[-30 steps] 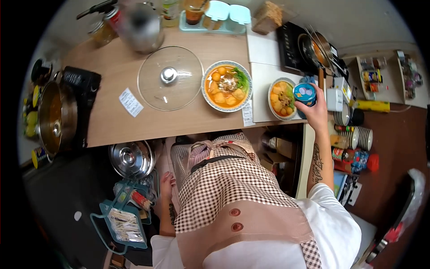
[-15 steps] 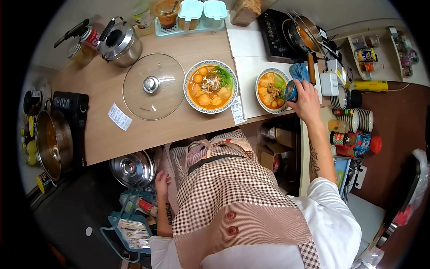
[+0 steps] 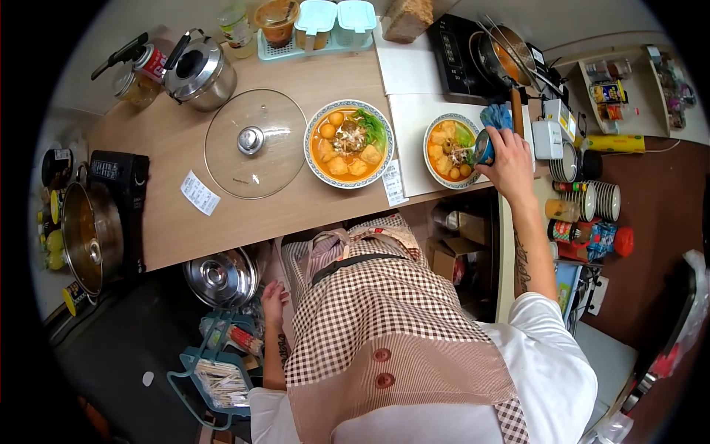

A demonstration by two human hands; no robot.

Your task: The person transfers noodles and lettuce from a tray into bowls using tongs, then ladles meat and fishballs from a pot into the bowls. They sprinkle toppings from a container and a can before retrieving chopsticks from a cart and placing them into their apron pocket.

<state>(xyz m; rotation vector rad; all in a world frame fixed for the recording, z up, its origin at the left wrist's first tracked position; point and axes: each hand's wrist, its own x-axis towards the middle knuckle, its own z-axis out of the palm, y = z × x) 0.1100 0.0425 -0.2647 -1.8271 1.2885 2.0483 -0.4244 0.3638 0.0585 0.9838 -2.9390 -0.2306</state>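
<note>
My right hand (image 3: 510, 166) grips a small blue tin (image 3: 484, 148), tipped with its mouth toward the smaller patterned bowl (image 3: 427, 157) on the right. Orange soup, fish balls, puffy golden pieces and green leaves fill that bowl, with pale bits on top near the tin. To its left stands a larger bowl (image 3: 350, 185) of similar soup, topped with a whitish crumbly heap and leafy greens. Hanging low beside the apron (image 3: 384, 296), my left hand (image 3: 275, 297) is empty, with its fingers loosely bent and apart.
A glass lid (image 3: 229, 166) and paper receipts (image 3: 200, 193) lie on the counter (image 3: 177, 237). A kettle (image 3: 198, 70) and lidded containers (image 3: 316, 18) line the back. At the right are an induction cooker (image 3: 452, 55), a pan (image 3: 510, 55) and stacked dishes (image 3: 608, 201). A large pot (image 3: 92, 237) stands left.
More pale bits show in the right bowl near the tin. My right hand, still tilting the tin, has barely moved; the left hand stays low. The whole view has shifted slightly.
</note>
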